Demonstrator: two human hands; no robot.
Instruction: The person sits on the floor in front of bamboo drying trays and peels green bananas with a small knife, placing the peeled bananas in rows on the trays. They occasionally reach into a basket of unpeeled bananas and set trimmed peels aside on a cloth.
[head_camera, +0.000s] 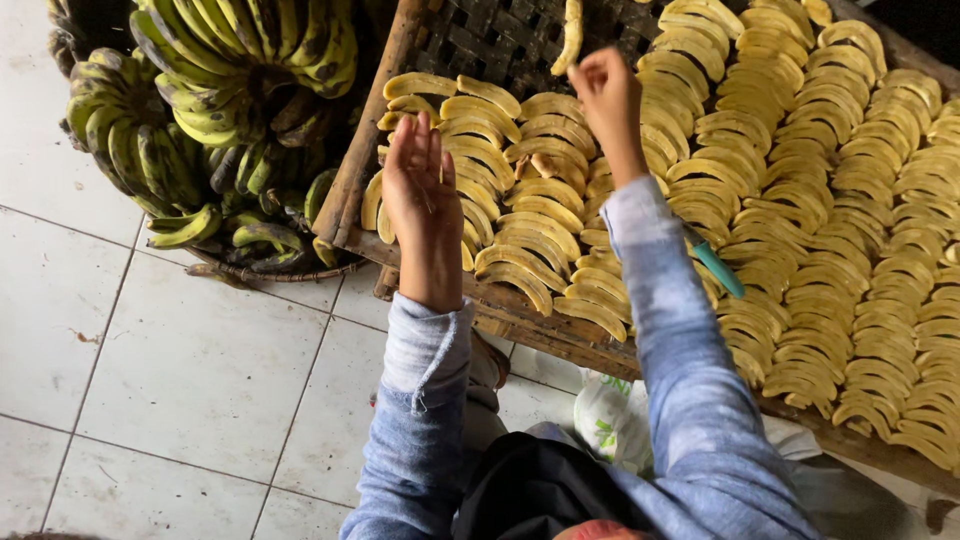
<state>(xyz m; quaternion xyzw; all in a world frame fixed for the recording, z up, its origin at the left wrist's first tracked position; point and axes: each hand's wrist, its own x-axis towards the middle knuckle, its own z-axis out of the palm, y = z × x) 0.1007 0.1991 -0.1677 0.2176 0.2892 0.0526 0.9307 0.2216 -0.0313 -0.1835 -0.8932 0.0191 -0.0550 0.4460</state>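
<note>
My right hand (607, 95) is raised over a woven bamboo drying tray (470, 40) and pinches the lower end of a peeled banana slice (570, 35). The slice hangs over a bare dark patch at the tray's top. My left hand (420, 195) hovers flat, fingers together and straight, above the tray's left edge and holds nothing. Rows of peeled yellow banana slices (800, 200) cover most of the tray in overlapping lines. Both arms wear blue sleeves.
A basket (280, 268) of unpeeled green-yellow banana bunches (200, 100) stands at the upper left on a white tiled floor (180, 370). A teal-handled knife (718, 268) lies on the slices by my right forearm. A white plastic bag (610, 420) sits under the tray.
</note>
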